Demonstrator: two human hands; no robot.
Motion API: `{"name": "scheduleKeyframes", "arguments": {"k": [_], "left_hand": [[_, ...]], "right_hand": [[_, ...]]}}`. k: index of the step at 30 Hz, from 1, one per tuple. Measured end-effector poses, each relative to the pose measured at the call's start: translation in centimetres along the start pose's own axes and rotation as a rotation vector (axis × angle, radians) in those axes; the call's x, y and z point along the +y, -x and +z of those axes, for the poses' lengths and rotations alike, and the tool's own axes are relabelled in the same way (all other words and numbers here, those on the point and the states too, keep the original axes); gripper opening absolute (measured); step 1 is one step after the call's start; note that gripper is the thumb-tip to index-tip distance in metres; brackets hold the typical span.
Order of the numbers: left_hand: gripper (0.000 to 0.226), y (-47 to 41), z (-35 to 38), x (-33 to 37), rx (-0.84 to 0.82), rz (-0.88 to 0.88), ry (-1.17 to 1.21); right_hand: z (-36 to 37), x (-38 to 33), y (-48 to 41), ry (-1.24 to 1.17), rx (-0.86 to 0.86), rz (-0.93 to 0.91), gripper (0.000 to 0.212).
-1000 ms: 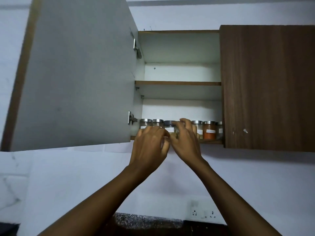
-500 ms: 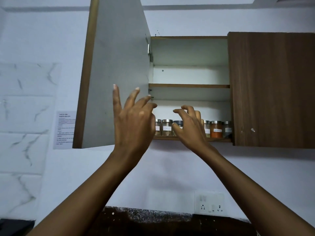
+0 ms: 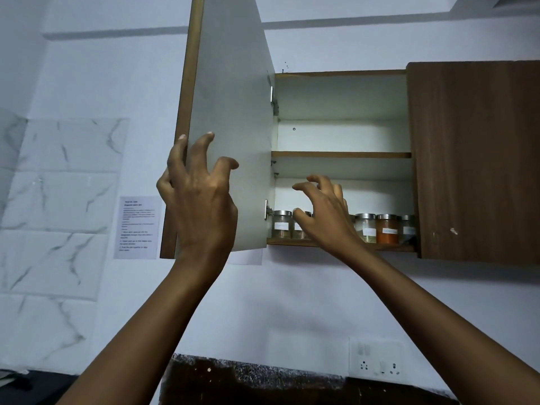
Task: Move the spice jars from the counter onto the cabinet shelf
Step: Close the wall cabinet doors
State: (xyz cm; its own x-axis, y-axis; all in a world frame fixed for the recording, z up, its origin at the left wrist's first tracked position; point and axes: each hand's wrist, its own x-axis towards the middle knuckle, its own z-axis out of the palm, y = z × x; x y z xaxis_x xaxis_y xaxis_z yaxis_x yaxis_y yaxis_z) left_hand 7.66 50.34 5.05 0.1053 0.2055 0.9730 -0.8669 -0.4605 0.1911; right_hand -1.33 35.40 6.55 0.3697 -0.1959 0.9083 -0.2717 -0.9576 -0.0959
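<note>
Several glass spice jars with metal lids stand in a row on the bottom cabinet shelf [image 3: 292,242]: a pale one [image 3: 281,225] at the left end, an orange one [image 3: 387,229] near the right. Some of the middle jars are hidden behind my right hand [image 3: 327,211], which hovers in front of them with loosely curled fingers and holds nothing. My left hand [image 3: 201,200] grips the free edge of the open cabinet door [image 3: 233,97], thumb behind it and fingers on its white inner face.
The upper shelf [image 3: 342,154] holds nothing visible. The brown right-hand door [image 3: 473,159] is closed. A printed sheet [image 3: 137,226] is stuck on the wall left of the cabinet. Below are a wall socket [image 3: 377,361] and the dark speckled counter [image 3: 248,381].
Both hands left the jars. My left hand moved left and up and took hold of the door's edge. My right hand drew back from the row, and the door has swung partway inward.
</note>
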Motion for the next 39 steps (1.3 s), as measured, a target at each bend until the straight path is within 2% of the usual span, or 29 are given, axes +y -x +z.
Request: {"name": "scheduleKeyframes", "arguments": {"k": [8, 12, 18, 20, 23, 25, 29, 31, 33, 39], "left_hand": [[0.050, 0.0, 0.2, 1.9, 0.020, -0.001, 0.038], [0.055, -0.1, 0.4, 3.0, 0.092, 0.056, 0.094], [0.069, 0.1, 1.2, 5.1, 0.131, 0.050, 0.320], [0.067, 0.1, 1.3, 5.8, 0.133, -0.017, 0.471], [0.065, 0.1, 0.9, 6.8, 0.068, -0.240, 0.775], [0.057, -0.1, 1.0, 7.2, -0.058, -0.333, 0.881], [0.039, -0.3, 2.2, 8.4, -0.305, -0.270, 1.032], [0.047, 0.4, 3.2, 9.1, -0.346, -0.190, 1.098], [0.053, 1.6, 4.0, 10.0, -0.386, -0.185, 1.198], [0.065, 3.7, 7.2, 13.6, -0.321, -0.192, 1.215]], "right_hand": [[-1.4, -1.6, 0.1, -0.060, 0.043, -0.125, 0.044], [-2.4, -3.3, 0.1, -0.065, 0.094, -0.231, 0.048], [-3.7, -5.2, 0.3, -0.140, 0.214, -0.342, 0.046], [-4.3, -5.1, 0.4, -0.161, 0.270, -0.345, 0.046], [-5.2, -4.8, 0.0, -0.115, 0.300, -0.360, 0.049], [-5.9, -4.6, -0.5, -0.028, 0.271, -0.386, 0.050], [-7.0, -4.6, -2.2, 0.123, 0.221, -0.375, 0.047], [-7.4, -4.3, -3.1, 0.200, 0.188, -0.326, 0.049], [-7.5, -3.7, -3.9, 0.274, 0.176, -0.278, 0.058], [-7.9, -0.1, -4.2, 0.357, 0.228, -0.178, 0.082]]}}
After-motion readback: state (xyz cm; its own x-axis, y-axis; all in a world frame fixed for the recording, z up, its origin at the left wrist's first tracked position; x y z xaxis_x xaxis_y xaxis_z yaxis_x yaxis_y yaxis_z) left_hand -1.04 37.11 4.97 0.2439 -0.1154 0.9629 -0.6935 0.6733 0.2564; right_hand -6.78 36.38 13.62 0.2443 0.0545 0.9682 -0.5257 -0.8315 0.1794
